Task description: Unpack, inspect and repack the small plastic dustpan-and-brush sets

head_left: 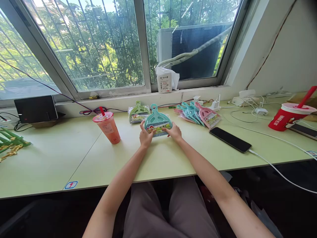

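Observation:
Between my hands, a teal mini dustpan and brush set (156, 116) in clear wrap stands tilted up, its handle pointing away from me. My left hand (146, 135) grips its left lower edge, the thumb in front. On the opposite edge my right hand (174, 131) is closed the same way. A colourful label crosses the front of the pan. Just behind and to the left lies a green wrapped dustpan set (138, 112). Several more wrapped sets, teal and pink (208, 115), lie fanned out to the right.
A cup with an orange-red drink (108, 129) stands left of my hands. At right are a phone (230, 139) on a white cable and a red cup (289, 116). A dark tablet (36, 108) leans at the far left. A white box (164, 82) sits on the sill.

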Tool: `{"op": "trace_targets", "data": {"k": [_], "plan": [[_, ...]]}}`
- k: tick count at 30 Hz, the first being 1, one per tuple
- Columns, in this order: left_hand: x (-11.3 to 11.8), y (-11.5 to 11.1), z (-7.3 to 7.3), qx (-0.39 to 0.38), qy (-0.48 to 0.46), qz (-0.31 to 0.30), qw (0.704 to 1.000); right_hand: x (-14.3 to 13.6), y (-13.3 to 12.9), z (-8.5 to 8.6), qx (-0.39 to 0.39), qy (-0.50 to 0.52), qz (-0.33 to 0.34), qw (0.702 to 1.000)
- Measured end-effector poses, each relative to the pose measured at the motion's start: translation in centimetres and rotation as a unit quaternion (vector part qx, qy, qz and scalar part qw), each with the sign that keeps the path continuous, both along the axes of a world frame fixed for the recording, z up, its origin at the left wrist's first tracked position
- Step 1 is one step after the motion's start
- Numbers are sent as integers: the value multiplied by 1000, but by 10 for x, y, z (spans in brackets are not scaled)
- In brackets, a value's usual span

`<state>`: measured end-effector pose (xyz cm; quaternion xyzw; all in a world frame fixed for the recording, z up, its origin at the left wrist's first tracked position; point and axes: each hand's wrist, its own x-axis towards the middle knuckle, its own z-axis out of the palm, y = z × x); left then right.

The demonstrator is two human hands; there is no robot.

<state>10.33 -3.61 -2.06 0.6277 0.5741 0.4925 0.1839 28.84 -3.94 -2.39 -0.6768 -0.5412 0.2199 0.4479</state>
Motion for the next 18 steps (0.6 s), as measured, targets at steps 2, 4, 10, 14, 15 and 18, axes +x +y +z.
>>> {"op": "trace_targets", "data": {"k": [2, 4, 10, 14, 15, 18], "plan": [[0, 1, 0, -7, -8, 5, 1000, 3, 3, -3, 21, 58, 35, 997], [-1, 2, -2, -20, -33, 2, 999, 6, 6, -4, 35, 128, 87, 987], [-5, 3, -3, -34, -132, -17, 991, 11, 7, 3, 10, 272, 186, 944], [-3, 2, -2, -31, -172, -57, 983, 14, 4, 7, 10, 300, 189, 935], [-3, 2, -2, -29, -178, -64, 982, 14, 4, 7, 13, 301, 188, 935], [-3, 5, -5, -16, -186, -76, 980, 14, 4, 6, 18, 298, 188, 936]]}}
